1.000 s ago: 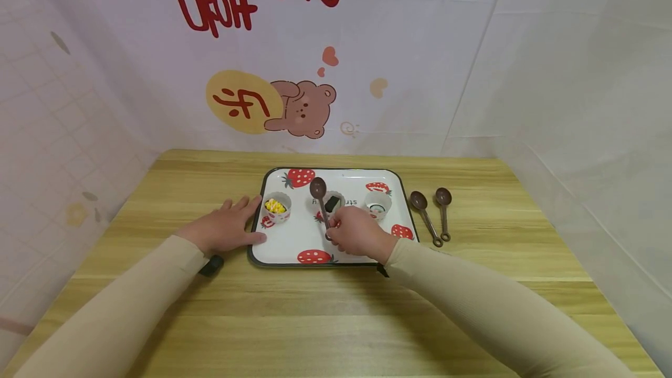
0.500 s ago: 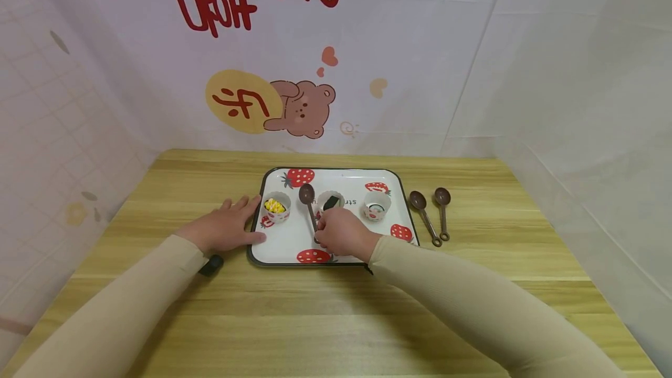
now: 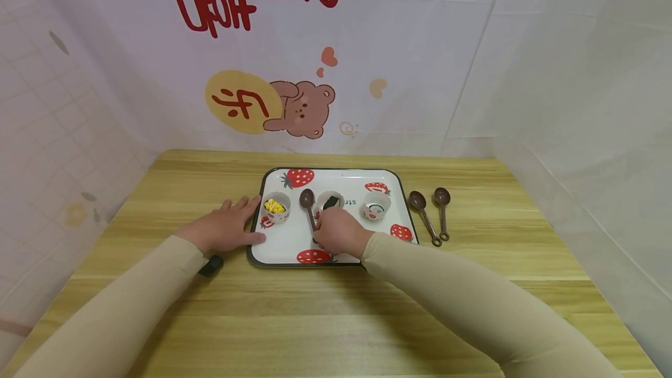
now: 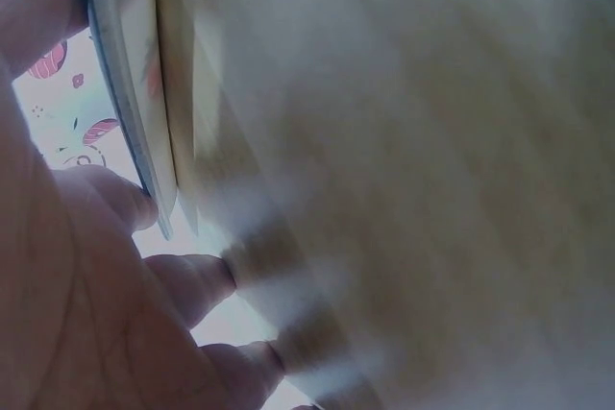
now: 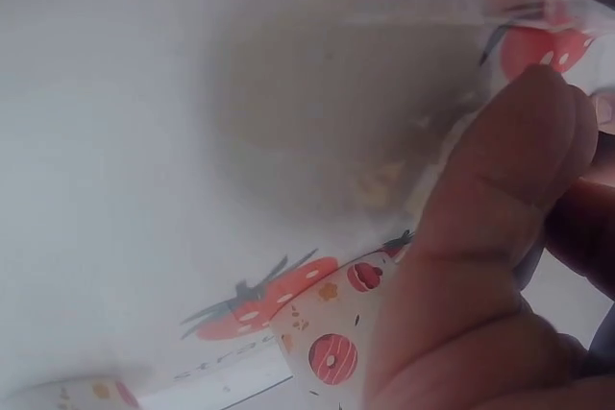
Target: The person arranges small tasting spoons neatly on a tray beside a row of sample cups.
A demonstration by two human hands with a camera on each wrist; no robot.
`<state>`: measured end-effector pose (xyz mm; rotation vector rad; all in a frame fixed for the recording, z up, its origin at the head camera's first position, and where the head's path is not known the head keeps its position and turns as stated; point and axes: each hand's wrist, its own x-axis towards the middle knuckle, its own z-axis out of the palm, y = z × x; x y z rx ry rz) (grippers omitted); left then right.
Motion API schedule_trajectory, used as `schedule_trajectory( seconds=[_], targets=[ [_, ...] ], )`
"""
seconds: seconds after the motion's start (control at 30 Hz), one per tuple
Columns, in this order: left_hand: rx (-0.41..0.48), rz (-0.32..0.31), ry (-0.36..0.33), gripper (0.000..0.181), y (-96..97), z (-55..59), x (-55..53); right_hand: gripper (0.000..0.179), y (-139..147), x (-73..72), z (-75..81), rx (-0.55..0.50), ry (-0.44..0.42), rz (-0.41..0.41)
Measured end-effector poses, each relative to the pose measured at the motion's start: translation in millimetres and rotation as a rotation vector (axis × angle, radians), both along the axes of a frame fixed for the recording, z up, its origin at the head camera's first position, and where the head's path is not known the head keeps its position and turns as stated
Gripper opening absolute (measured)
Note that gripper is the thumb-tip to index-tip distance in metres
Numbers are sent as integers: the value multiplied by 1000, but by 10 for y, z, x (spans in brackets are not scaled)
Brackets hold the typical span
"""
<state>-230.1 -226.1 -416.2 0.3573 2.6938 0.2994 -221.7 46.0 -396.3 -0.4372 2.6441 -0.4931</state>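
My right hand [image 3: 340, 231] pinches the handle end of a brown spoon [image 3: 307, 198] low over the tray [image 3: 283, 252], its bowl pointing away from me. The spoon stands between a paper cup with yellow food [image 3: 274, 206] on the left and a middle cup holding a dark green piece [image 3: 331, 202]. Part of that middle cup is hidden behind my hand. With fingers spread, my left hand [image 3: 223, 229] rests at the tray's left rim; in the left wrist view its fingers lie beside the tray edge [image 4: 130, 112]. A patterned cup [image 5: 327, 343] shows below the right hand in the right wrist view.
A third cup [image 3: 375, 209] stands on the tray's right side. Two more brown spoons, one nearer [image 3: 425, 214] and one farther right [image 3: 443, 212], lie on the wooden table [image 3: 315, 319] beyond the tray. A printed cloth [image 3: 399, 39] hangs behind the table.
My right hand has shifted left with the spoon, from in front of the middle cup to between the left and middle cups, and slightly lower. The left hand has stayed in place.
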Motion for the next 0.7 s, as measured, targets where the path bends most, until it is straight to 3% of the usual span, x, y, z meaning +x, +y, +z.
schedule_trajectory(
  seconds=[0.3, 0.7],
  targets=[
    [0, -2, 5, 112, -10, -16, -6, 30, -26, -15, -4, 72, -11, 12],
    [-2, 6, -5, 112, -4, -5, -1, 30, -24, -43, 2, 51, -91, -15]
  ],
)
